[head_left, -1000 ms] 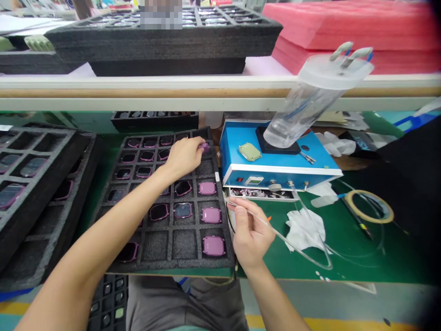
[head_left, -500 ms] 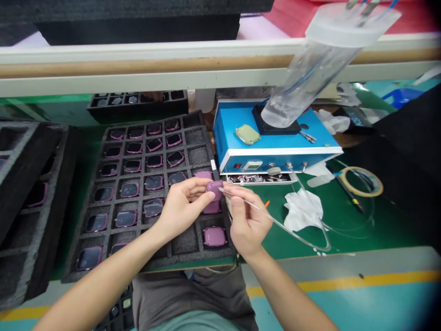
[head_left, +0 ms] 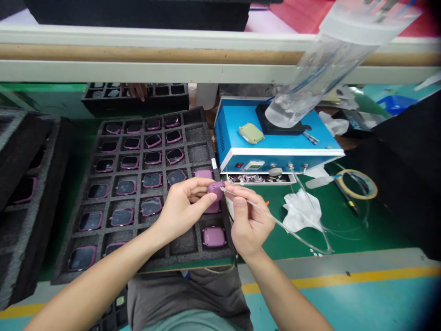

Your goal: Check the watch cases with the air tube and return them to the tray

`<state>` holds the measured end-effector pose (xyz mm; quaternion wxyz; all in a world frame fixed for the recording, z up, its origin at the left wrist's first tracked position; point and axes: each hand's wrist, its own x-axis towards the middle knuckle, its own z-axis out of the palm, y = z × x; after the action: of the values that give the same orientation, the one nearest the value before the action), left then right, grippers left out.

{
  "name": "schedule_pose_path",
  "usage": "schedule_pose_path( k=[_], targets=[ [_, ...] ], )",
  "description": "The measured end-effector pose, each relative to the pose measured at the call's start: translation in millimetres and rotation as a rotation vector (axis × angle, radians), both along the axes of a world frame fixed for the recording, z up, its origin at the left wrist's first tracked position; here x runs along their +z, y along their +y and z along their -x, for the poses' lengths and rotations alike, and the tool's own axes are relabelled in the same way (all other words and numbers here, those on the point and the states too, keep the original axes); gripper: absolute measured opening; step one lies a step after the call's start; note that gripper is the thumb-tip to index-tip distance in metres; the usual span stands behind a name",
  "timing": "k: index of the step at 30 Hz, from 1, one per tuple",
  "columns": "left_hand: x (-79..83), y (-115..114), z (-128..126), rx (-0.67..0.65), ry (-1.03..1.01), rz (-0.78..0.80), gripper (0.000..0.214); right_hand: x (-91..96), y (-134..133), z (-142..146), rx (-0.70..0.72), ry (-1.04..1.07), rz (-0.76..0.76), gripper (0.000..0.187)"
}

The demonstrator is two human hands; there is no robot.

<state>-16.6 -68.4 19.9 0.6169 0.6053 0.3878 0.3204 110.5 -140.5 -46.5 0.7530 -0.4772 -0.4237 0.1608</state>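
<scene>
Between the thumb and fingers of my left hand point(head_left: 182, 202) is a small purple watch case point(head_left: 215, 188), tilted on edge above the tray. My right hand point(head_left: 251, 223) is closed around the end of a thin clear tube point(head_left: 292, 234). The tube's small tip meets or nearly meets the side of the case; contact is too small to make out. Below both hands lies a black foam tray point(head_left: 198, 155). Purple-framed watches with dark screens fill many of its pockets. In the right column, another purple case point(head_left: 213, 236) lies back up.
A blue machine point(head_left: 234, 115) bears a green watch case point(head_left: 251, 133) and a tilted clear cylinder point(head_left: 303, 92). Under it sits a drawer of small parts point(head_left: 262, 179). Tissue point(head_left: 301, 207) and a tape roll point(head_left: 358, 196) lie right. Another person's hand point(head_left: 136, 89) is beyond the shelf beam point(head_left: 138, 53).
The view has shifted slightly. The case in my left hand is turned a little, and the tube tip stays at its side. Another person's hand shows more at the far tray.
</scene>
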Motion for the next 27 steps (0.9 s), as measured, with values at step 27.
schedule_pose_path(
  k=[27],
  targets=[
    [-1.5,0.6,0.4,-0.002,-0.01,-0.02,0.027,-0.1,0.5,-0.6,0.018,0.011,-0.023,0.021]
  ],
)
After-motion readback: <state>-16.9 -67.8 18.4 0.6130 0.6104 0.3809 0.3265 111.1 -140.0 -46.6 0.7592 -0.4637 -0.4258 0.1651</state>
